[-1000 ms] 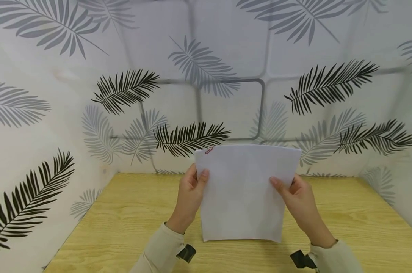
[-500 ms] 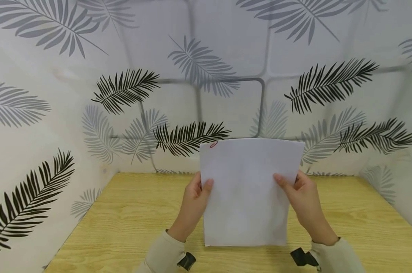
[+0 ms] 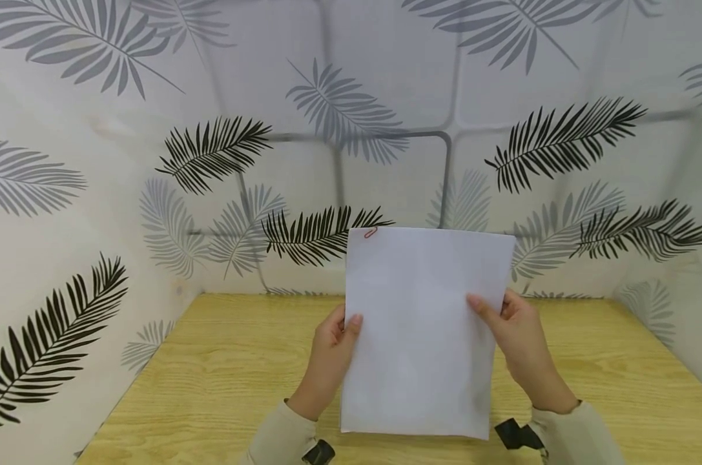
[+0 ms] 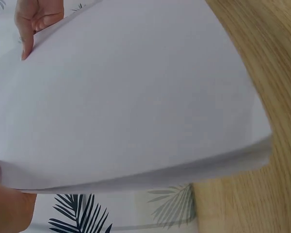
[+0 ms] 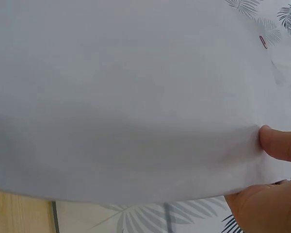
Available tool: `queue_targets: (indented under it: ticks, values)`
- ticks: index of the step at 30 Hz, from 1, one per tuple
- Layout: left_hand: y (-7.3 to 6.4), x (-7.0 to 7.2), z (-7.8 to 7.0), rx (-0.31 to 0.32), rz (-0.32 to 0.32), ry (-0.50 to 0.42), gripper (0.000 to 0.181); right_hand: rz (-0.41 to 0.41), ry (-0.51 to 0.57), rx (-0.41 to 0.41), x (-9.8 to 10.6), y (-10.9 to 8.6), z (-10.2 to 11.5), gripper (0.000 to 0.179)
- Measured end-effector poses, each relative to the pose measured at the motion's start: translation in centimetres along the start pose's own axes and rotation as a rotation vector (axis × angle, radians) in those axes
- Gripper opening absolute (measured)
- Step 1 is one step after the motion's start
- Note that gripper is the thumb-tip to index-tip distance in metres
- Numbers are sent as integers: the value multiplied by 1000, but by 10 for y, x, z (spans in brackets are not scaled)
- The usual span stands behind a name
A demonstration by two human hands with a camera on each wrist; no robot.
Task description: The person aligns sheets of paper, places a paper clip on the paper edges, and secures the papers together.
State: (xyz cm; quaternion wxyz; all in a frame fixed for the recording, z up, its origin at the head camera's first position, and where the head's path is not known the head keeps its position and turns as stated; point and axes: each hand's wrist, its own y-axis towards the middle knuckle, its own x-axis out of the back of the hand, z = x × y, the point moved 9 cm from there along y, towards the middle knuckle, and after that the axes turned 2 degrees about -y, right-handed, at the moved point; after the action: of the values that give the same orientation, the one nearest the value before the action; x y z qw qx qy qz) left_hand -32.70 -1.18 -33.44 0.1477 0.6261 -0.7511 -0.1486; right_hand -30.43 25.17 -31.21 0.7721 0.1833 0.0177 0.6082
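Note:
White paper sheets stand upright above the table in the head view, several layers showing along the edge in the left wrist view. A red paper clip sits on their top edge near the left corner. My left hand grips the left side, thumb on the front. On the right side, my right hand pinches the paper a little higher, its thumb also on the front. Fingers behind the sheets are mostly hidden. The right wrist view shows the right thumb pressing a slight bend into the paper.
A light wood-grain table lies beneath the hands. Behind and at both sides hang white walls printed with grey and black leaves. A dark strap is at the right cuff, another at the left.
The sheets have tipped more upright toward the camera; their top edge rises and the lower edge comes nearer. The left hand has shifted slightly right and down. Both hands keep hold.

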Motion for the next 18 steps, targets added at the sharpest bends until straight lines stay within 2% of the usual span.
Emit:
queue_targets:
  ticks: [9, 13, 18]
  values:
    - [0, 5, 9, 91, -31, -62, 29, 107, 19, -100, -5, -3, -14, 54]
    - [2, 6, 9, 108, -31, -102, 30, 144, -36, -119, -7, -4, -19, 52]
    - [3, 6, 13, 151, -27, -108, 31, 212, -181, -138, -10, -5, -25, 55]
